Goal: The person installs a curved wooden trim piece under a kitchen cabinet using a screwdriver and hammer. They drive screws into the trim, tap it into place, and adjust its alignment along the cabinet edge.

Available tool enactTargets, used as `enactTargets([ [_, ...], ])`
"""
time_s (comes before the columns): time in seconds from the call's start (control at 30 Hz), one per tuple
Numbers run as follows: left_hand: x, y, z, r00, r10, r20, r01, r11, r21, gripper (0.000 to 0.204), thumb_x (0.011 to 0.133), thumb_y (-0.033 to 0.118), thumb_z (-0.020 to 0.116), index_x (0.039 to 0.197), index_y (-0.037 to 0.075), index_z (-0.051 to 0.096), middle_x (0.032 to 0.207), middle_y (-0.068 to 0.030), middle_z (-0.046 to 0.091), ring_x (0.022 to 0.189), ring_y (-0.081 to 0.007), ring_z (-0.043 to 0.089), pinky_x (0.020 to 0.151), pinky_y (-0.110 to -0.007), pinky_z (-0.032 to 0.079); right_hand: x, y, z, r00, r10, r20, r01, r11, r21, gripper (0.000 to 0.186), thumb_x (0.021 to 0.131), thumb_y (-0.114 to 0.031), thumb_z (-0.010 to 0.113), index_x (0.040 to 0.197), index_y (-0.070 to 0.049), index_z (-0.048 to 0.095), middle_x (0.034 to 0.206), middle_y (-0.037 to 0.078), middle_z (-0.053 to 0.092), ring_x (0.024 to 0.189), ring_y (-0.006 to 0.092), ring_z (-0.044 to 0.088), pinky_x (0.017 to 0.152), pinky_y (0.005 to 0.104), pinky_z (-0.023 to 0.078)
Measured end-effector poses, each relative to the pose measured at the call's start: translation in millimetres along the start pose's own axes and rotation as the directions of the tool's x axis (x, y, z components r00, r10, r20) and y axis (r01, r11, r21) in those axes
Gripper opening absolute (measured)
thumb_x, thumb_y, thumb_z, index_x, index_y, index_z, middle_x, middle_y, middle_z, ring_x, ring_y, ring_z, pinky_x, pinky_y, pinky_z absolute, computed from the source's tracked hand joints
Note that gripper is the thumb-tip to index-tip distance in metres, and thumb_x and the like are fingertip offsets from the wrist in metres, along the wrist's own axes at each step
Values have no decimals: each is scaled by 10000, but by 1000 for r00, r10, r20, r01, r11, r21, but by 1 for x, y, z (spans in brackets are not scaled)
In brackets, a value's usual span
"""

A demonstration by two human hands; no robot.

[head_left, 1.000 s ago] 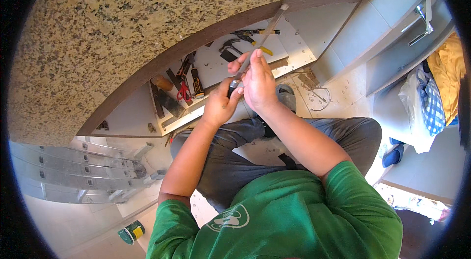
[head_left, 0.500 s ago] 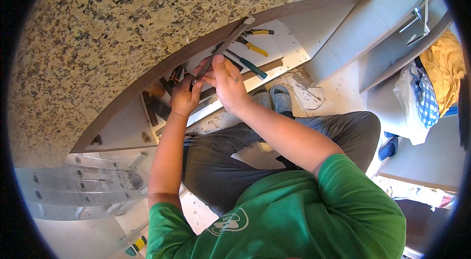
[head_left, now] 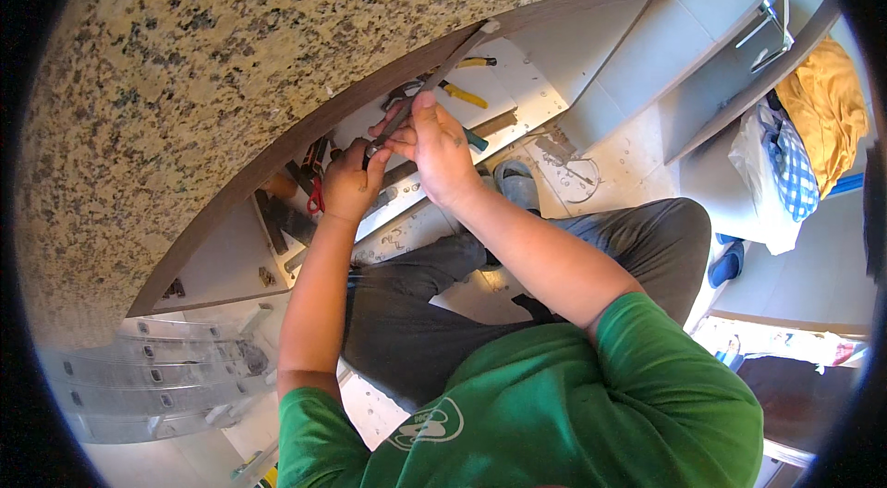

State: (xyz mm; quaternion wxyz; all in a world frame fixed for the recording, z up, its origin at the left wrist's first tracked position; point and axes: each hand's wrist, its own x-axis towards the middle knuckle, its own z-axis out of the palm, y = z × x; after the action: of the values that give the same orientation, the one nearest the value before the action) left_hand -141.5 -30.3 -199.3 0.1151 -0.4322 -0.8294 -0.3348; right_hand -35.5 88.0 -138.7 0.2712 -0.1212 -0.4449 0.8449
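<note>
A long, narrow grey-brown strip slants up and away from my hands toward the edge of the stone counter. Its far end looks pale. My right hand is closed around the strip, thumb laid along it. At the lower end, my left hand is closed, with a small dark piece showing by its thumb; my fingers hide most of what it grips. Beside the left wrist lies a tool with red handles. Beyond the right hand are pliers with yellow handles and a dark green handle, partly hidden.
The speckled stone counter overhangs an open cabinet where the tools lie. Debris is scattered on the tiled floor. To the right, a plastic bag and yellow cloth hang. A translucent ribbed panel stands at lower left.
The view has shifted slightly. Both hands stay on the strip, its angle a little changed. The red-handled tool beside my left wrist now shows, and the green handle is more covered.
</note>
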Motion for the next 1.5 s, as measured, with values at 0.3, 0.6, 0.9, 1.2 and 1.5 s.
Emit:
enactTargets([
  [0.3, 36, 51, 0, 965, -138, 225, 120, 988, 94, 519, 960, 557, 506, 1058, 62, 629, 958, -270, 676, 895, -462, 656, 734, -524, 527, 21, -31, -26, 990, -76, -116, 85, 994, 72, 579, 1019, -576, 390, 1000, -20, 550, 861, 150, 662, 788, 252, 695, 670, 334, 568],
  [0.6, 19, 35, 5, 990, -86, 115, 72, 990, 120, 473, 934, 555, 543, 1035, 100, 627, 884, -201, 705, 795, -419, 683, 660, -523, 543, 15, -23, -23, 996, -25, -89, 27, 999, 23, 582, 1036, -542, 370, 1039, 18, 533, 898, 187, 664, 832, 291, 709, 688, 368, 590],
  [0.9, 28, 46, 6, 999, -8, 49, 4, 997, 81, 500, 941, 585, 509, 1026, 108, 632, 899, -178, 712, 783, -414, 686, 652, -515, 547, 15, -30, -21, 994, -60, -87, 60, 998, 3, 591, 1031, -560, 364, 1029, 5, 538, 866, 182, 667, 791, 275, 702, 656, 359, 581],
  [1.2, 58, 80, 34, 991, -17, 132, 1, 993, 117, 545, 951, 596, 473, 1034, 82, 633, 942, -183, 712, 817, -427, 681, 688, -523, 540, 32, -68, -51, 977, -102, -186, 111, 993, 39, 597, 1037, -557, 351, 915, -7, 552, 792, 155, 643, 673, 260, 679, 547, 347, 558],
  [1.5, 46, 72, 30, 988, -71, 140, 55, 992, 116, 533, 958, 586, 469, 1080, 95, 636, 927, -219, 701, 812, -434, 677, 687, -528, 536, 25, -59, -48, 984, -51, -171, 51, 999, -4, 591, 1028, -566, 373, 965, -4, 542, 818, 158, 652, 732, 264, 694, 619, 352, 562],
])
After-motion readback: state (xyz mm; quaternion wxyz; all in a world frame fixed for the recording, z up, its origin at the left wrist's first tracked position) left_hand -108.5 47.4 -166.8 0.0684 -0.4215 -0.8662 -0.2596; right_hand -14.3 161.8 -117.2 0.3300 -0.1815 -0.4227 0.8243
